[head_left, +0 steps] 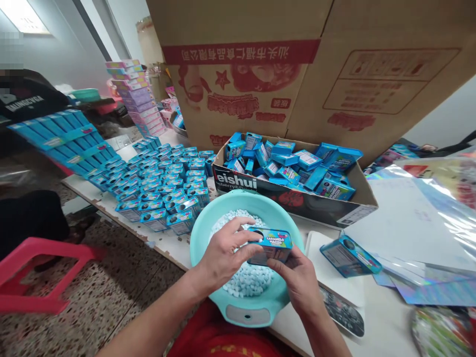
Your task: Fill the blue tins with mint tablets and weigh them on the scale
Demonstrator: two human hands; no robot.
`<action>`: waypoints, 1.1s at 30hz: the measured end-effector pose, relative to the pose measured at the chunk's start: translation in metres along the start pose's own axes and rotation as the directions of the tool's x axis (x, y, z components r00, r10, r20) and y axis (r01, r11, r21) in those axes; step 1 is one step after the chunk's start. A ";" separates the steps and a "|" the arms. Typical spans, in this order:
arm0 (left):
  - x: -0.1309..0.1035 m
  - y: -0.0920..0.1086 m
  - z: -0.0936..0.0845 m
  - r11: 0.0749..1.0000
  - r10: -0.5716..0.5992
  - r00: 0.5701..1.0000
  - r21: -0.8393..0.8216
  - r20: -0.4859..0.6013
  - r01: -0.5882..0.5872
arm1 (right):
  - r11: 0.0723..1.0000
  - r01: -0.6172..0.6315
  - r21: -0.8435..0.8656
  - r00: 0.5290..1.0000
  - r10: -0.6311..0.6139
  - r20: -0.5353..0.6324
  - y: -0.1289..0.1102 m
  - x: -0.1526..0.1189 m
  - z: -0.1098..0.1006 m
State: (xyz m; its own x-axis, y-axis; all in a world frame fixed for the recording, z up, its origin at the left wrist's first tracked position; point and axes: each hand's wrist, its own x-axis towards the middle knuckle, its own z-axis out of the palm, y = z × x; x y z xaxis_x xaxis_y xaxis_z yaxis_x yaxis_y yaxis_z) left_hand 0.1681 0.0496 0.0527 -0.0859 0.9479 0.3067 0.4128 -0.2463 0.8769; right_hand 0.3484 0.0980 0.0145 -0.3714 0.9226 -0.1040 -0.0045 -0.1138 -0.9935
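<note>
My right hand (303, 277) grips a small blue candy box (277, 241) by its right end, holding it over a turquoise basin (201, 238). The box's printed top reads "Caramelo Macizo" and has a dark round hole at its left end. At that hole my left hand (226, 250) has its thumb and fingers drawn together, with a small white candy showing at the fingertips. Its thumb lies against the box's near side. Below both hands, many small pale candies (249, 282) fill the bottom of the basin.
Rows of blue boxes (163, 183) stand left of the basin. Behind it, a carton (297, 198) holds jumbled blue boxes before a large cardboard box (241, 29). Another box (349, 255) sits on a white scale (316, 248) at right. A red stool (74, 253) and a seated person are left.
</note>
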 end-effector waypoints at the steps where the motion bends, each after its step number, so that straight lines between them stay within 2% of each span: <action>1: 0.000 0.001 0.000 0.999 0.011 1.000 0.035 0.007 -0.011 | 1.000 -0.008 -0.017 1.000 0.008 0.005 -0.001 0.000 0.000; 5: -0.005 0.004 0.001 0.991 0.007 0.993 0.137 -0.115 0.009 | 0.991 -0.005 -0.132 1.000 0.002 -0.024 -0.003 0.000 0.000; 6: -0.007 0.005 0.000 0.988 0.007 0.993 0.154 -0.115 0.011 | 0.986 0.013 -0.165 1.000 -0.017 -0.024 -0.002 0.000 0.001; 8: -0.008 0.008 -0.003 0.984 0.002 1.000 0.178 -0.010 0.000 | 0.971 0.066 -0.228 0.998 -0.066 0.011 -0.001 0.000 0.006; 10: -0.009 0.012 -0.013 0.981 -0.023 0.992 0.193 0.125 -0.001 | 0.959 0.138 -0.248 0.990 -0.124 0.071 0.000 -0.002 0.011; 11: -0.011 0.014 -0.021 0.979 -0.042 0.988 0.203 0.149 0.010 | 0.955 0.174 -0.241 0.983 -0.155 0.095 -0.001 -0.003 0.013; 12: -0.013 0.015 -0.032 0.974 -0.061 0.991 0.223 0.121 0.033 | 0.951 0.210 -0.226 0.977 -0.192 0.097 -0.003 -0.003 0.014; 13: -0.017 0.016 -0.045 0.963 -0.085 0.995 0.258 0.043 0.071 | 0.946 0.245 -0.211 0.969 -0.235 0.072 -0.006 -0.004 0.012; 15: -0.029 0.014 -0.077 0.908 -0.133 0.971 0.369 -0.197 0.199 | 0.936 0.291 -0.199 0.950 -0.307 -0.053 -0.013 -0.004 0.003; 16: -0.036 0.010 -0.094 0.853 -0.155 0.938 0.436 -0.311 0.286 | 0.933 0.295 -0.205 0.934 -0.327 -0.145 -0.017 -0.004 -0.005; 17: -0.043 0.004 -0.111 0.775 -0.182 0.908 0.514 -0.377 0.369 | 0.934 0.287 -0.211 0.909 -0.335 -0.248 -0.019 -0.005 -0.013; 18: -0.050 -0.005 -0.125 0.690 -0.198 0.893 0.590 -0.403 0.420 | 0.938 0.270 -0.218 0.876 -0.333 -0.348 -0.021 -0.006 -0.022; 20: -0.061 -0.031 -0.144 0.535 -0.272 0.889 0.710 -0.368 0.458 | 0.947 0.225 -0.230 0.808 -0.313 -0.499 -0.018 -0.008 -0.035; 21: -0.065 -0.048 -0.146 0.499 -0.312 0.889 0.738 -0.337 0.455 | 0.950 0.207 -0.235 0.784 -0.305 -0.540 -0.015 -0.010 -0.040; 23: -0.072 -0.084 -0.137 0.503 -0.356 0.883 0.735 -0.304 0.456 | 0.950 0.185 -0.252 0.782 -0.298 -0.548 -0.006 -0.013 -0.043; 25: -0.076 -0.118 -0.117 0.547 -0.308 0.876 0.684 -0.372 0.483 | 0.936 0.186 -0.298 0.815 -0.317 -0.485 0.004 -0.016 -0.040; 27: -0.080 -0.140 -0.096 0.577 -0.217 0.866 0.656 -0.450 0.486 | 0.900 0.215 -0.381 0.839 -0.369 -0.400 0.012 -0.020 -0.036; 28: -0.082 -0.145 -0.089 0.578 -0.169 0.865 0.663 -0.472 0.475 | 0.872 0.232 -0.432 0.840 -0.404 -0.363 0.014 -0.022 -0.034; 30: -0.086 -0.143 -0.081 0.554 -0.069 0.876 0.712 -0.477 0.431 | 0.800 0.267 -0.537 0.824 -0.479 -0.304 0.016 -0.026 -0.029; 33: -0.080 -0.117 -0.080 0.532 0.124 0.865 0.768 -0.486 0.356 | 0.682 0.343 -0.646 0.774 -0.594 -0.217 0.016 -0.031 -0.020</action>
State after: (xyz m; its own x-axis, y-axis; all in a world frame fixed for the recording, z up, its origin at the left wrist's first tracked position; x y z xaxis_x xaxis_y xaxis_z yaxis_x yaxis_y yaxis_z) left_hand 0.0545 -0.0137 -0.0451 -0.4640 0.6911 0.5541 0.8859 0.3611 0.2913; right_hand 0.3781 0.0748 0.0010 -0.0837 0.8620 0.5000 0.4690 0.4768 -0.7435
